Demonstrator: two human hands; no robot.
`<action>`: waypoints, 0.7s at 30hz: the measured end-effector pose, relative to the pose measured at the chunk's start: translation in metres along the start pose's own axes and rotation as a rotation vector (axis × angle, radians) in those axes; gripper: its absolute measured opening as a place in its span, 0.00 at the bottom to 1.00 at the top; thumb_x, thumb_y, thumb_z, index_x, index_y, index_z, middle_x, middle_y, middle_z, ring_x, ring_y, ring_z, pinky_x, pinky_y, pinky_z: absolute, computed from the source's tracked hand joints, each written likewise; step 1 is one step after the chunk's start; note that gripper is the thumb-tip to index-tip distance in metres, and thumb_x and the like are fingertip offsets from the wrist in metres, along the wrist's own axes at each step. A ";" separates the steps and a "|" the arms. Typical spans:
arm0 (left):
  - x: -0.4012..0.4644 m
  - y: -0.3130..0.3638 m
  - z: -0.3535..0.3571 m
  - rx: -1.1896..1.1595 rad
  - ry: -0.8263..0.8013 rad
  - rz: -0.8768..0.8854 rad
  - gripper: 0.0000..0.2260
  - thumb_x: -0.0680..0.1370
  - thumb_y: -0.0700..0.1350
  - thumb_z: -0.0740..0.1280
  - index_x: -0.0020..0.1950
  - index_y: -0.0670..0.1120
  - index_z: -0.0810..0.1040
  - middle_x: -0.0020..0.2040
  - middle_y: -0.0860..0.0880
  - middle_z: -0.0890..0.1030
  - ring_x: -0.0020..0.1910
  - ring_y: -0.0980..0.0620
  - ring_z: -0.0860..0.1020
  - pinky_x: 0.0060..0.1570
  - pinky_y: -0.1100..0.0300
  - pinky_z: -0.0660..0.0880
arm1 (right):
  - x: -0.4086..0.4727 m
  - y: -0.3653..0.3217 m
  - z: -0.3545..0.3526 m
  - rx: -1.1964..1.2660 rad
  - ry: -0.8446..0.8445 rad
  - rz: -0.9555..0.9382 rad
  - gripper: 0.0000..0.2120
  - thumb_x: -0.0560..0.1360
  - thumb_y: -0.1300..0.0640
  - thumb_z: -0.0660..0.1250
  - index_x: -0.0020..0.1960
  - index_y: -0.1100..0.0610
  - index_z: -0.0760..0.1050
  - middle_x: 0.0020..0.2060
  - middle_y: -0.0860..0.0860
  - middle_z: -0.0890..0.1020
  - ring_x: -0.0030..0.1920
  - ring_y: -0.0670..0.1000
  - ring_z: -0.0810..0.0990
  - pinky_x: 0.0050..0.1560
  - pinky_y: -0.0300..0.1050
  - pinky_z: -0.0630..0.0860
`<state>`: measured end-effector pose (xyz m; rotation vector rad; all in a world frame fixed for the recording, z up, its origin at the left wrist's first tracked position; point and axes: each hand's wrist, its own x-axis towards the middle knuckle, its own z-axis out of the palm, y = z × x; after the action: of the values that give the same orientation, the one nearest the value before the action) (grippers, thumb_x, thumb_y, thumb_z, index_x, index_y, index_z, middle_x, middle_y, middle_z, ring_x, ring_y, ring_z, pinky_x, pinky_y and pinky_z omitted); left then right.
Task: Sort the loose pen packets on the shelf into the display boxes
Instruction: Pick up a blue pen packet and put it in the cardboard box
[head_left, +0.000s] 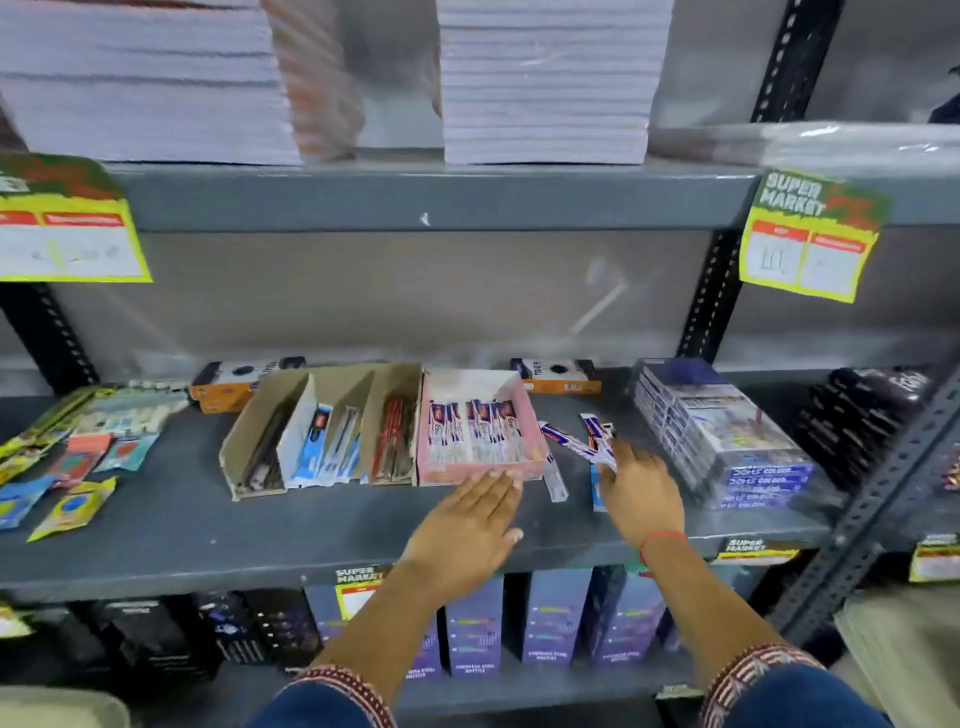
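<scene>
A pink display box stands on the grey shelf, holding several purple-and-white pen packets. My left hand lies flat, fingertips touching the box's front edge. To the right of the box lie loose pen packets, fanned on the shelf. My right hand rests over them, fingers closing on a packet. Left of the pink box stand brown cardboard display boxes with dark, blue-white and red pens.
A wrapped stack of colour boxes sits close to the right of my right hand. Orange-and-black boxes lie behind. Loose blister packs cover the shelf's left end. Paper stacks fill the shelf above; price tags hang down.
</scene>
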<state>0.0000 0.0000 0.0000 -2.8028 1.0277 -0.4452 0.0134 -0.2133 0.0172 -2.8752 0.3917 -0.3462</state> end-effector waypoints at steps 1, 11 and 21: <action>0.004 0.000 0.008 -0.022 -0.012 0.013 0.23 0.82 0.51 0.50 0.73 0.41 0.57 0.74 0.44 0.59 0.73 0.48 0.57 0.71 0.56 0.49 | 0.005 0.002 0.002 -0.007 -0.027 0.004 0.19 0.79 0.55 0.57 0.68 0.57 0.69 0.60 0.59 0.78 0.62 0.60 0.73 0.58 0.52 0.73; 0.024 -0.010 0.064 -0.203 -0.197 0.025 0.28 0.81 0.58 0.46 0.75 0.43 0.45 0.77 0.45 0.48 0.75 0.50 0.48 0.68 0.61 0.38 | 0.049 0.010 0.026 -0.039 -0.190 0.077 0.13 0.76 0.60 0.59 0.58 0.61 0.74 0.57 0.59 0.79 0.60 0.61 0.74 0.55 0.52 0.75; 0.022 -0.010 0.067 -0.263 -0.184 0.008 0.29 0.80 0.61 0.45 0.75 0.47 0.42 0.77 0.48 0.45 0.74 0.53 0.43 0.60 0.63 0.24 | 0.051 0.018 0.020 0.028 -0.156 0.225 0.16 0.76 0.57 0.61 0.62 0.60 0.73 0.62 0.60 0.74 0.65 0.62 0.68 0.59 0.54 0.73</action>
<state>0.0435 -0.0059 -0.0561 -2.9934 1.1288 -0.0507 0.0617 -0.2412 0.0039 -2.7693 0.6665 -0.0876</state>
